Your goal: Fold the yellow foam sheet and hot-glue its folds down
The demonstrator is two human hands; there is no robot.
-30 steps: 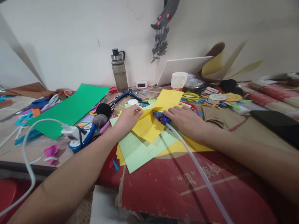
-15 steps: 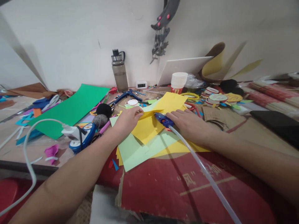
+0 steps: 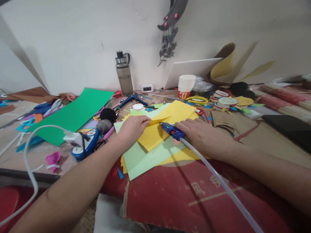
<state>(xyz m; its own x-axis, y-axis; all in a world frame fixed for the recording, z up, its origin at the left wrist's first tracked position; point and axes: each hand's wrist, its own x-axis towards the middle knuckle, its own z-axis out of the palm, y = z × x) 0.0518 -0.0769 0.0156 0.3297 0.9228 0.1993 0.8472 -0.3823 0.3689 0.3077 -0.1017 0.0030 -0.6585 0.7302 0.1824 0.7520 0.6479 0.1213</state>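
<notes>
My left hand [image 3: 134,128] pinches the raised edge of a yellow paper [image 3: 153,137], lifting a fold of it. My right hand [image 3: 197,131] is wrapped round a blue glue gun [image 3: 173,131], whose tip points left at the yellow paper, near the fold. A long translucent stick [image 3: 218,179] runs from the back of the gun toward the lower right. Under the yellow paper lies a pale green sheet [image 3: 139,163], with more yellow sheets beneath.
A green sheet [image 3: 73,113] and a blue power strip [image 3: 90,149] lie left. Behind are a bottle [image 3: 125,79], paper cups [image 3: 186,84] and a small clock [image 3: 147,88]. Red cardboard [image 3: 170,200] covers the front. Scraps and round pieces lie about.
The glue gun and my right hand have moved slightly right and down. The far part of the yellow paper has shifted a little lower, and my left hand keeps hold of its edge.
</notes>
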